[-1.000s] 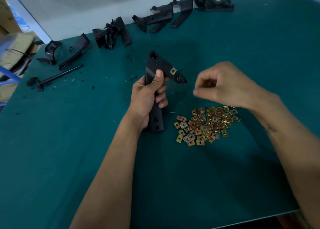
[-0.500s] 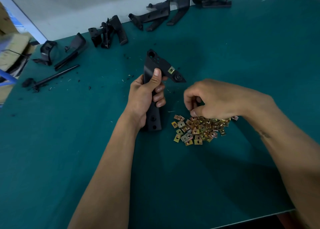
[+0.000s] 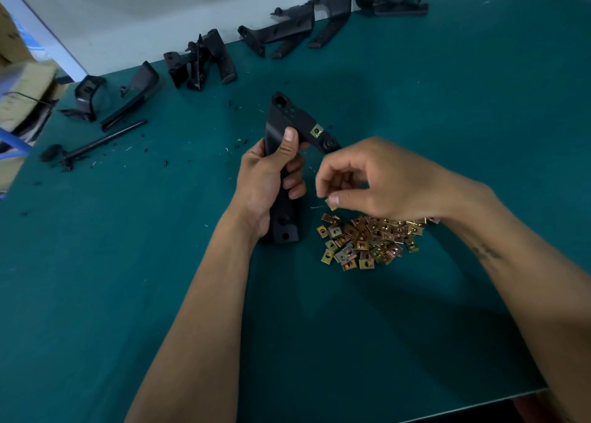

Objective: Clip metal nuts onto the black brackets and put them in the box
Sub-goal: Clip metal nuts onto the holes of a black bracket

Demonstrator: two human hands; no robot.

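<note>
My left hand (image 3: 270, 179) grips a long black bracket (image 3: 284, 125) around its middle, thumb on its face, the lower end resting on the green table. One brass clip nut (image 3: 316, 131) sits clipped on the bracket's short right arm. My right hand (image 3: 380, 179) hovers just above the pile of brass nuts (image 3: 367, 240), thumb and fingers pinching a single small nut (image 3: 331, 202) at their tips. The hand covers the pile's far right part.
Several loose black brackets (image 3: 204, 61) lie in a row along the table's far edge (image 3: 287, 35). A black rod (image 3: 96, 142) and plastic scraps lie at the left. Cardboard boxes (image 3: 19, 80) stand off the table's left side. The table's front edge (image 3: 479, 403) is near.
My right hand dropped from mid-air onto the nut pile, then lifted slightly with one nut pinched. The left hand and bracket stayed in place.
</note>
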